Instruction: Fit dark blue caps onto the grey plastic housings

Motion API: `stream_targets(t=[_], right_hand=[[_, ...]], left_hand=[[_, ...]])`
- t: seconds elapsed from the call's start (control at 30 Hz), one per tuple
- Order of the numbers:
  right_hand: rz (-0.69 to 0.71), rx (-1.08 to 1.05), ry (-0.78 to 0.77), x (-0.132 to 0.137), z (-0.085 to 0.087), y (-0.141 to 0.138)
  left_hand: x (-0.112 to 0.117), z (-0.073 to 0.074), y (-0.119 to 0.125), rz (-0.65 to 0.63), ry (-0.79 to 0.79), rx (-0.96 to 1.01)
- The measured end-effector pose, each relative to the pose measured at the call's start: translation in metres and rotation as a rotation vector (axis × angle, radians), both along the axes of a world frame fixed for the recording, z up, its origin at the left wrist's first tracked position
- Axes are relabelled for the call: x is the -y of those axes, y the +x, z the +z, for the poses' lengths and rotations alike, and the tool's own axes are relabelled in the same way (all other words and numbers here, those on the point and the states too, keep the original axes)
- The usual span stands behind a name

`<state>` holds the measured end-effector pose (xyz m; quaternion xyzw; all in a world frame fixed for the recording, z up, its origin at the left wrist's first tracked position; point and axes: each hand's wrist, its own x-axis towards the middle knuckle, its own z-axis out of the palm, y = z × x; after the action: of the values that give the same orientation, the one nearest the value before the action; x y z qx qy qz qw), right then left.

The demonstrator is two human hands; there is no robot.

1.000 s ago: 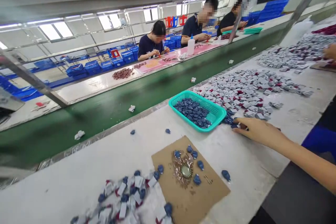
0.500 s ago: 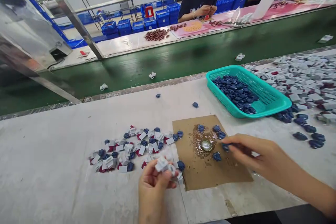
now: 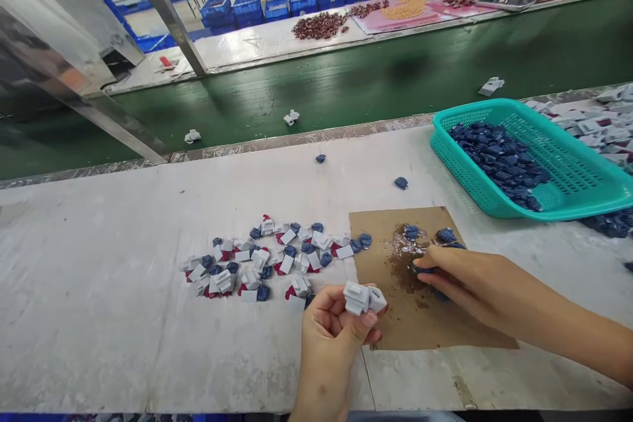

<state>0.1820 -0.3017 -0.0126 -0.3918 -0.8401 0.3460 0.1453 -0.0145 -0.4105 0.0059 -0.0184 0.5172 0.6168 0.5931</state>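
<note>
We've got the left hand (image 3: 333, 336) gripping a pale grey piece (image 3: 357, 298) just beside the cardboard (image 3: 400, 326). Right hand (image 3: 462, 277) pinches a dark blue piece (image 3: 423, 268), mostly hidden, at the cardboard's wet patch (image 3: 404, 277). We see mixed pieces (image 3: 242, 255) left on the bench (image 3: 113, 303), teal basket (image 3: 477, 194) of blue pieces (image 3: 499, 155) right.

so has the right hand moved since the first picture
Yes: against the cardboard, the right hand has come left and nearer the wearer, from beside the teal basket to the wet patch.
</note>
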Motion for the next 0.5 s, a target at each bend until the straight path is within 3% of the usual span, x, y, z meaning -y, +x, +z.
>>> stream_targets(t=[0.2,0.37,0.5], right_hand=[[-0.053,-0.179,-0.166,0.029,0.036,-0.017],[-0.062,-0.258,-0.246,0.036,0.044,-0.033],[0.043,-0.204,-0.412,0.03,0.05,-0.038]], left_hand=[[0.004,0.005,0.002,-0.048,0.078,0.073],[0.009,0.009,0.004,-0.046,0.136,0.116],[0.013,0.009,0.003,-0.052,0.176,0.054]])
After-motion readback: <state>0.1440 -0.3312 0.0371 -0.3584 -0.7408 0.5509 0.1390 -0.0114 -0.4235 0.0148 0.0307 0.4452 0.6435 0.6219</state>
